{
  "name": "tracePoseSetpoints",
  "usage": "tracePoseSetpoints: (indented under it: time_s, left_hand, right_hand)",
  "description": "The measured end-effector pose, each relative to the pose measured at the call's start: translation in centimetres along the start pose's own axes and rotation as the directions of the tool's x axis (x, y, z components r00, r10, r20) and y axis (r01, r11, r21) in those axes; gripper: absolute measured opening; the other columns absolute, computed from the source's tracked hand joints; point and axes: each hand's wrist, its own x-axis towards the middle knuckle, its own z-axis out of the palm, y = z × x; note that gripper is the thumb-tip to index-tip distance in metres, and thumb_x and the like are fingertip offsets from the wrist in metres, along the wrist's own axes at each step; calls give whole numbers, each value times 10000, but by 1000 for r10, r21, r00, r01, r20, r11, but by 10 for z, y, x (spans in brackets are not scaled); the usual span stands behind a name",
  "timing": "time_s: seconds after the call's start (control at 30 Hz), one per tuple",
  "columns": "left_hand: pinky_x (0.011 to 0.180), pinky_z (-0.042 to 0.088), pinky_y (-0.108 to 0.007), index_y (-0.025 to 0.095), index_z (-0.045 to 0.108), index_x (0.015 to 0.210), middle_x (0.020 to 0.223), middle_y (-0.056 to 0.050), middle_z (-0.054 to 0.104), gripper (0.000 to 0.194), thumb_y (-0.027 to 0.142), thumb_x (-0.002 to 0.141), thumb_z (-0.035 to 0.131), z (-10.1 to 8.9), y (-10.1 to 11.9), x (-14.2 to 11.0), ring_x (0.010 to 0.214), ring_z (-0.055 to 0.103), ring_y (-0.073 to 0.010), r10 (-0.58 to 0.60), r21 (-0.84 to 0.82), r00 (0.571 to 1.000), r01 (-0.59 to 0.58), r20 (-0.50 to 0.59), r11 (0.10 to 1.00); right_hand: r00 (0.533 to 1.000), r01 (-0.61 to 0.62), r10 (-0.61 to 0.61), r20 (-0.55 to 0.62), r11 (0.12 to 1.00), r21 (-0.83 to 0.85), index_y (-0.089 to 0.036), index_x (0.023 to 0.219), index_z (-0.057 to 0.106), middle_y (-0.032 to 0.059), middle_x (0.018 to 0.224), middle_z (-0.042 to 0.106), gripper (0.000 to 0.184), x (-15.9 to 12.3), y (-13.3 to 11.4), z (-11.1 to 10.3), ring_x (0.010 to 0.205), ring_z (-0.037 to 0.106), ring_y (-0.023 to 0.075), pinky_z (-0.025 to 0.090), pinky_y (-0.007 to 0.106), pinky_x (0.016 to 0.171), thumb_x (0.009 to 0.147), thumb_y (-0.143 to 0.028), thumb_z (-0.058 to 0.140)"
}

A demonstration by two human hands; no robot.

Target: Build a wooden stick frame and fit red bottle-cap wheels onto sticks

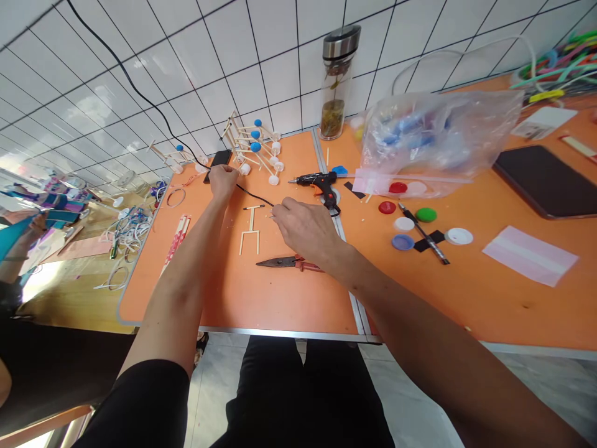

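A black power cord (pixel 254 195) runs down the tiled wall and across the orange table. My left hand (pixel 222 182) is closed on it beside a black phone (pixel 217 163). Farther along, my right hand (pixel 305 227) pinches the same cord, its fingertips partly hidden. Just beyond the right hand lies a black and orange glue gun (pixel 321 186). Between and below my hands a small frame of glued wooden sticks (pixel 250 230) rests flat. Red-handled pliers (pixel 284 262) lie near my right wrist, the handles partly covered by it.
Stick models with blue caps (pixel 255 146) stand by the wall. Right of them are a glass tea bottle (pixel 332 99), a plastic bag (pixel 433 137), loose bottle caps (pixel 403 224), a pen (pixel 424 233) and a dark tablet (pixel 550 180). Another person's arm (pixel 21 249) shows at far left.
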Motion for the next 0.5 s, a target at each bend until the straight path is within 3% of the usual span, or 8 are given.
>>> tracePoseSetpoints:
  time_s: [0.27,0.5]
  left_hand:
    - [810,539,-384,204,814,823,1013,-114,869,122,163,859,704,-3,2,-4,1030,807,-305,-16,17,1000,16,-5,1000]
    - [892,554,-396,191,793,856,901,-99,788,124,118,821,699,-23,8,-16,1043,754,-322,-44,11,998,44,-40,999]
  right_hand:
    - [1000,0,0,4,1000,-1,-133,1288,803,153,1192,823,356,1,1,0,990,774,250,277,390,678,1221,-102,454]
    - [999,-20,20,30,1000,-6,-139,1308,817,168,1218,826,373,1,1,-4,1001,772,266,272,395,674,1227,-125,454]
